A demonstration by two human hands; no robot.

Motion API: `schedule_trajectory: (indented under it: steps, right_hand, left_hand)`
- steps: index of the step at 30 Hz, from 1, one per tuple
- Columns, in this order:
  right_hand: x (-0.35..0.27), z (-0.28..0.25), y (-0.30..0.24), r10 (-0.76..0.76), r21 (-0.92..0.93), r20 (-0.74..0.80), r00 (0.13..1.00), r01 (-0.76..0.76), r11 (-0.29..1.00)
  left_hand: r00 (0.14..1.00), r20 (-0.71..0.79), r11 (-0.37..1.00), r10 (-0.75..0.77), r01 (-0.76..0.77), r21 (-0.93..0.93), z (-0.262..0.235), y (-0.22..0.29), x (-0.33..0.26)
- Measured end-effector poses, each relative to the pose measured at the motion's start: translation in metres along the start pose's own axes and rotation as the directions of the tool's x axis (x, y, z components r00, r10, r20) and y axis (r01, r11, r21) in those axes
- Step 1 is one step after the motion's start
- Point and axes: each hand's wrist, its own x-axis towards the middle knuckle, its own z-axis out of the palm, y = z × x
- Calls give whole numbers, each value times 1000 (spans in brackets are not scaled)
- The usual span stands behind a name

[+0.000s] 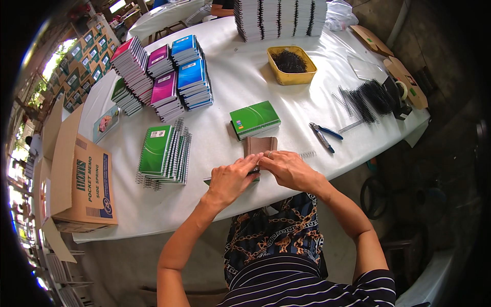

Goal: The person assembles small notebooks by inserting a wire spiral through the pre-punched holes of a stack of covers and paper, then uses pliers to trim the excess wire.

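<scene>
My left hand (231, 179) and my right hand (287, 169) meet at the near edge of the white table (230, 92). Together they pinch a small green notebook (254, 177), mostly hidden under the fingers. Just beyond the fingertips lies a brown backing card stack (259, 145). A short silver wire spiral (308, 154) rests right of my right hand. A small pile of unbound green notebooks (254, 119) sits behind the brown stack.
A stack of bound green spiral notebooks (164, 152) lies left. Coloured notebook piles (162, 77) stand far left, tall white stacks (280, 18) at the back. A yellow tray (291, 65), blue-handled pliers (323, 135), black spirals (365, 98) and a tape roll (402, 89) are right. A cardboard box (82, 179) overhangs the left edge.
</scene>
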Motion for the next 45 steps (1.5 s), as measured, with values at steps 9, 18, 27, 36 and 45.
schedule_trajectory:
  steps: [9,18,27,36,45]
  right_hand:
    - [11,9,59,20,-148,120,993,-2,989]
    - [11,-55,60,-33,714,381,924,-271,645]
    - [15,-30,64,-18,616,415,909,-267,741]
    - [20,-21,74,7,692,369,929,-280,666]
    - [23,-35,61,67,668,362,930,-309,677]
  left_hand:
    - [971,212,993,113,-114,-6,-12,1,-2]
    - [998,37,987,47,-52,154,-14,-25,-22]
    - [984,167,995,-61,48,84,-17,-35,-2]
    - [987,133,990,-92,77,118,-24,-37,8]
    - [986,-115,990,-120,111,-81,-7,-47,10]
